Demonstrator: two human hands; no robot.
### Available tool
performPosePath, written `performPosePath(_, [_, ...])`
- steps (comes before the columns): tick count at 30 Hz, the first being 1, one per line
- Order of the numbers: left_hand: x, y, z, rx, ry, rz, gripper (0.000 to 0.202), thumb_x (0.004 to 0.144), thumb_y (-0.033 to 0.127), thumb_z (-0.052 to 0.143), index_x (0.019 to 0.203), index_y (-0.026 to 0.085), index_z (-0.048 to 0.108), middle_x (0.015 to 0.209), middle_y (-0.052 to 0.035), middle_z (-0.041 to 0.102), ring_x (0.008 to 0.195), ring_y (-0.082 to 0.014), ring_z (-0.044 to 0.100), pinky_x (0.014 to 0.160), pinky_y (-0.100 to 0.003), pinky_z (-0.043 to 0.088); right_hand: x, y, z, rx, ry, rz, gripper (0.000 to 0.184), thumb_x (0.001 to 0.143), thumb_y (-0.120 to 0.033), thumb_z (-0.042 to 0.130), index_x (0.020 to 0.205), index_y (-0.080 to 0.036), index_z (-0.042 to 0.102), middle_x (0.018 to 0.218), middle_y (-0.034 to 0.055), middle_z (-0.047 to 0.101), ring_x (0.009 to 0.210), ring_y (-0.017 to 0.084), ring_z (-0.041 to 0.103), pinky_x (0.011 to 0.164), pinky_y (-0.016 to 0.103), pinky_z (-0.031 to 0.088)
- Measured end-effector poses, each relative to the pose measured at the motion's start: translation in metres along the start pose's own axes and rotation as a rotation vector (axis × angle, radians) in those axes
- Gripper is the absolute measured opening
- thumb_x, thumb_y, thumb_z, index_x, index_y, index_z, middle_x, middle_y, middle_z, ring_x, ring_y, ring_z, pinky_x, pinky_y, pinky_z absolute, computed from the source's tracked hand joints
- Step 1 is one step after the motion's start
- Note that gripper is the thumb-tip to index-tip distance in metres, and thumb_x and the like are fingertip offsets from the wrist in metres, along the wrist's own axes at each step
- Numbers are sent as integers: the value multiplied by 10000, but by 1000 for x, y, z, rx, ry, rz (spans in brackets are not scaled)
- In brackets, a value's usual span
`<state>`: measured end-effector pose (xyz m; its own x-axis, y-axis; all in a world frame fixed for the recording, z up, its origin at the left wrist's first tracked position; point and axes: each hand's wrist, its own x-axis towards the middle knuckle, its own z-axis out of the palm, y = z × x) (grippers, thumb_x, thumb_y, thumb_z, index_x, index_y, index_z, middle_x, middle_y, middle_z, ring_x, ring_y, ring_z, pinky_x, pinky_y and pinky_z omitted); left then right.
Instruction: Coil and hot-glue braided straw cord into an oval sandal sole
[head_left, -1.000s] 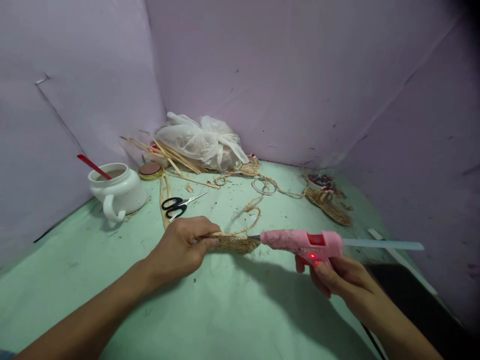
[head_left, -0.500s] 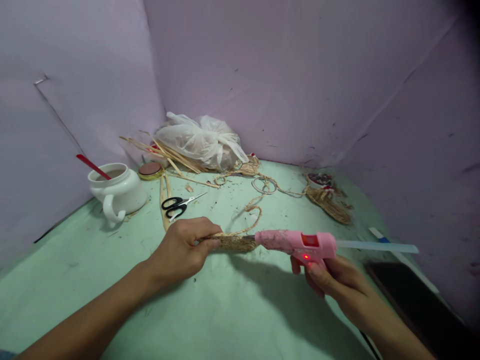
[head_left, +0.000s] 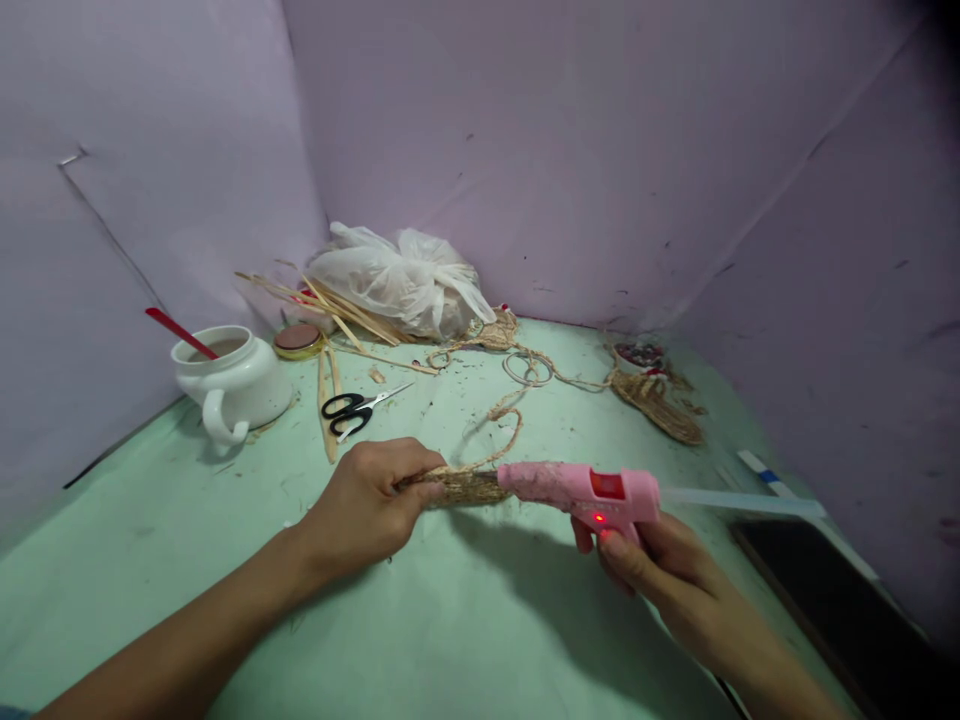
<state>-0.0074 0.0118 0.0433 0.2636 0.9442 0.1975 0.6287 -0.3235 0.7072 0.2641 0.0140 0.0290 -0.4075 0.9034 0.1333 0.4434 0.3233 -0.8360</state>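
Observation:
My left hand (head_left: 371, 500) is closed round one end of a small jute-wrapped piece (head_left: 465, 487), held just above the green table (head_left: 225, 560). A loose jute cord (head_left: 510, 425) trails from the piece toward the back. My right hand (head_left: 660, 575) grips a pink hot glue gun (head_left: 581, 490). Its nozzle touches the right end of the jute piece. A red light glows on the gun's handle, and a clear glue stick (head_left: 739, 500) sticks out behind it.
Black scissors (head_left: 352, 410), a white pot (head_left: 229, 385) with a red stick, a round tin lid (head_left: 298, 340), straw strips, a plastic bag (head_left: 397, 280) and another woven jute piece (head_left: 656, 405) lie at the back. A dark flat slab (head_left: 832, 600) lies at the right. Purple walls enclose the table.
The glue gun and my right hand have slid a little to the left, closing on the jute piece. My left hand has stayed put.

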Motion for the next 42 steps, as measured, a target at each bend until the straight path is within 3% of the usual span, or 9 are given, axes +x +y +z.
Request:
performPosePath(9, [0, 2, 0, -22, 3, -1, 178, 771, 156, 503, 785, 133, 679, 720, -33, 648, 668, -144, 580, 627, -240, 412, -2, 1, 3, 16, 26, 27, 279, 843, -448, 489, 751, -215, 611, 597, -19, 475, 503, 128, 415, 475, 236, 373])
performPosePath(31, [1, 1, 1, -2, 17, -30, 173, 766, 166, 505, 780, 143, 676, 712, -16, 643, 663, -131, 567, 613, -226, 392, -3, 12, -9, 80, -23, 52, 320, 851, -483, 478, 712, -201, 539, 588, -34, 393, 510, 117, 358, 451, 233, 295])
performPosePath(37, [5, -3, -2, -174, -28, -260, 158, 725, 255, 554, 743, 140, 660, 662, 1, 617, 619, -135, 528, 571, -235, 377, -1, 10, -15, 208, 159, 132, 360, 819, -510, 504, 719, -186, 624, 494, -23, 468, 449, 111, 386, 428, 237, 295])
performPosePath(42, [11, -6, -4, -490, -41, -471, 226, 616, 311, 640, 726, 114, 637, 611, 2, 591, 563, -128, 510, 551, -252, 389, 15, 17, -17, 385, 423, 394, 406, 738, -560, 544, 769, -166, 635, 463, -9, 528, 389, 101, 409, 368, 219, 300])
